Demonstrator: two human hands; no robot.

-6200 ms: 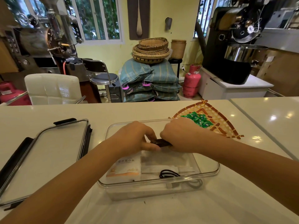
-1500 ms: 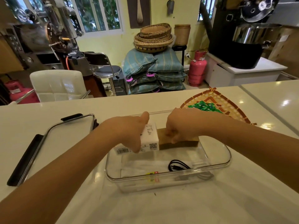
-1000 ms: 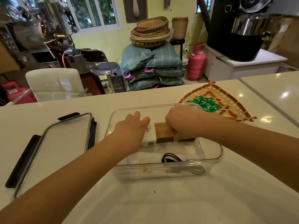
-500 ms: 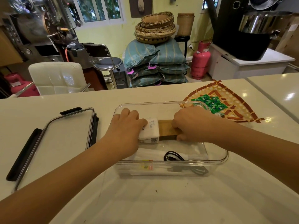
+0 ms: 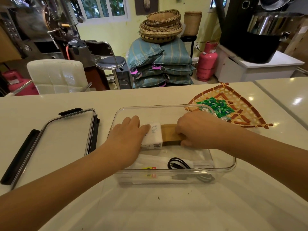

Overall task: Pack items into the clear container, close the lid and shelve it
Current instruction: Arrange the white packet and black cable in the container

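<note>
Glossy white counter [image 5: 166, 205] fills the lower frame; the clear container [image 5: 223, 167] sits centre, transparent, rounded corners. Its black-latched lid [image 5: 66, 139] lies flat at left, nearer the left hand [image 5: 128, 139]. Inside, a white-and-brown box [image 5: 160, 135] runs left-right, left hand pressed flat on its white end, right hand [image 5: 196, 129] curled over the brown end. A black cable [image 5: 178, 164] coils nearer the frame's bottom.

Bright, even light; daylight thru windows [image 5: 103, 7] at rear. Ceiling-lamp glare spots on glossy bench [image 5: 166, 205], far right. Soft shadows under forearms. Wide-angle bending at edges; bkgd machine top left slightly smeared, centre sharp.
</note>
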